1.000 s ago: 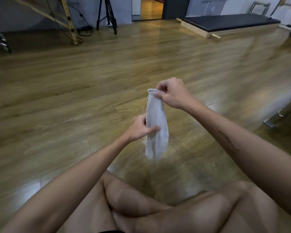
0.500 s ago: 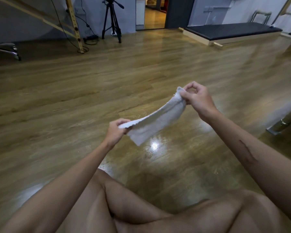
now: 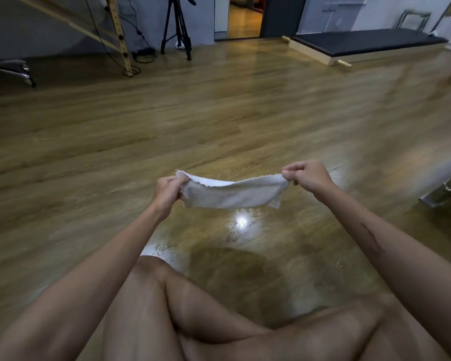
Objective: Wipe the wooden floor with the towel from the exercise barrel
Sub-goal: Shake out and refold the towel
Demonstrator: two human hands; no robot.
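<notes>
Glossy wooden floor (image 3: pixel 219 113), black tripod (image 3: pixel 177 27) by grey wall, low padded platform (image 3: pixel 362 43), open doorway (image 3: pixel 244 16)

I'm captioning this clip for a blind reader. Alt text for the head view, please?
Two hands stretch a small white towel in the air above a glossy wooden floor, the left hand and right hand each pinching one end. The person sits cross-legged.
</notes>
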